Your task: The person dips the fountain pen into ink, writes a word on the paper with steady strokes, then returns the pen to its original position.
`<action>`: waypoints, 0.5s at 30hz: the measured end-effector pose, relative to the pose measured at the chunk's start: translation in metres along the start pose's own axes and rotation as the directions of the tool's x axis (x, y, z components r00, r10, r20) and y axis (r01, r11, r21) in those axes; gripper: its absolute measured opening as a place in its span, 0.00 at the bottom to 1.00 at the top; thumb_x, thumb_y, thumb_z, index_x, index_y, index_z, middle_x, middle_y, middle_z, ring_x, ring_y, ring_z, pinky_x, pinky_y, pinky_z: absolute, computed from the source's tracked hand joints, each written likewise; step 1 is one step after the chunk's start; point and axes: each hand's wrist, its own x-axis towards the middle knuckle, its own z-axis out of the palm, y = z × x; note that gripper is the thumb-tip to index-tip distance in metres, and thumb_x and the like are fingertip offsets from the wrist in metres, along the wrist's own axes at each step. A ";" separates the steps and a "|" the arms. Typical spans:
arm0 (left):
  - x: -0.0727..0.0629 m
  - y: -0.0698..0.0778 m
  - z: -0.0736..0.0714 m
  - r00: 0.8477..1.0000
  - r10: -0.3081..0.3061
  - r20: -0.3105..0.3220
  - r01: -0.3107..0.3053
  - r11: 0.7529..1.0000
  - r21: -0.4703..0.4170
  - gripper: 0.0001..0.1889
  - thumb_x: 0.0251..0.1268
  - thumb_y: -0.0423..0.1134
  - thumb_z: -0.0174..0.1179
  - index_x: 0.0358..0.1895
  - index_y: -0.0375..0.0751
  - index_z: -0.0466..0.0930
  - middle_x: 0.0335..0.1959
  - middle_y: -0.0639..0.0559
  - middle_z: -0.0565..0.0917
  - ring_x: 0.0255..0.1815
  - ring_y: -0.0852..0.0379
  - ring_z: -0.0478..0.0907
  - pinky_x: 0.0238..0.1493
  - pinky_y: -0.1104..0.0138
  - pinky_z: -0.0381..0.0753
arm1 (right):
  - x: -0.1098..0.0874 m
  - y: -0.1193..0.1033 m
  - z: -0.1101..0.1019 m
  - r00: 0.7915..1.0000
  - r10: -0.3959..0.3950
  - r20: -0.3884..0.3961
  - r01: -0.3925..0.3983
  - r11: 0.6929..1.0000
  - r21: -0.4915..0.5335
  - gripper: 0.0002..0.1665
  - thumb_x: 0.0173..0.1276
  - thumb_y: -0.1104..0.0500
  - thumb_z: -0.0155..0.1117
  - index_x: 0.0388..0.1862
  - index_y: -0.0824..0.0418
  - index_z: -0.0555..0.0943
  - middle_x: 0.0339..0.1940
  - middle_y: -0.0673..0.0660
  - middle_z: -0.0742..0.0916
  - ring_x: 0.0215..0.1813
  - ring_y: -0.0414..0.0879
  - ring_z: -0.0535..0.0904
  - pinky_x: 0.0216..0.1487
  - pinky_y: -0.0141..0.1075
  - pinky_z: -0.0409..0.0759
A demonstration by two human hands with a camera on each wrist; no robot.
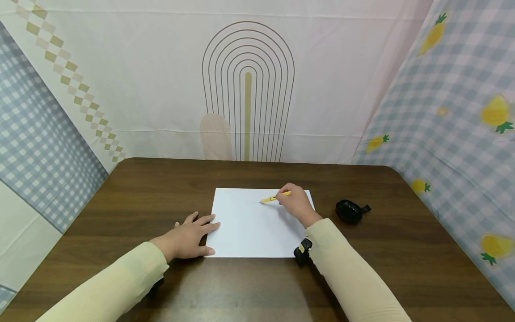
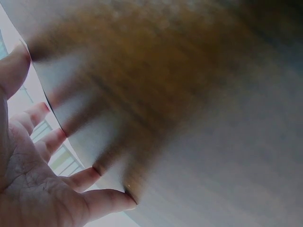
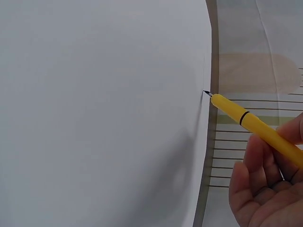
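Note:
A white sheet of paper (image 1: 253, 228) lies on the brown table. My right hand (image 1: 295, 203) pinches a yellow pen (image 1: 270, 199) over the upper right part of the sheet. In the right wrist view the dark tip of the yellow pen (image 3: 258, 126) touches the paper (image 3: 104, 104). A thin, faint line (image 1: 252, 202) runs left from the tip. My left hand (image 1: 189, 237) rests with spread fingers at the sheet's left edge, thumb and some fingertips on the paper. The left wrist view shows the left hand's (image 2: 38, 189) fingertips pressed down.
A small glossy black object (image 1: 349, 211) with a short tab lies on the table (image 1: 161, 188) to the right of the paper. Behind the table hangs a white cloth (image 1: 161, 80) with printed arches. A blue checked cloth (image 1: 454, 134) hangs along the right side.

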 end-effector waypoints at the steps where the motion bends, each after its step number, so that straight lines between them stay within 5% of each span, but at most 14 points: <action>1: 0.000 0.000 0.000 1.000 0.000 0.000 0.000 1.000 0.000 0.37 0.61 0.56 0.63 0.73 0.50 0.64 0.76 0.47 0.56 0.74 0.29 0.47 0.55 0.25 0.53 | 0.000 0.000 -0.001 1.000 0.005 -0.001 -0.005 1.000 -0.001 0.08 0.65 0.59 0.57 0.40 0.60 0.79 0.39 0.57 0.86 0.34 0.47 0.74 0.30 0.33 0.70; 15: -0.001 0.000 0.000 1.000 -0.002 -0.001 0.002 1.000 0.005 0.37 0.61 0.57 0.63 0.72 0.50 0.64 0.76 0.47 0.57 0.74 0.29 0.47 0.55 0.25 0.54 | -0.001 0.007 -0.015 1.000 0.027 0.001 -0.027 0.999 -0.018 0.08 0.66 0.58 0.57 0.41 0.61 0.79 0.38 0.58 0.85 0.36 0.49 0.74 0.33 0.35 0.71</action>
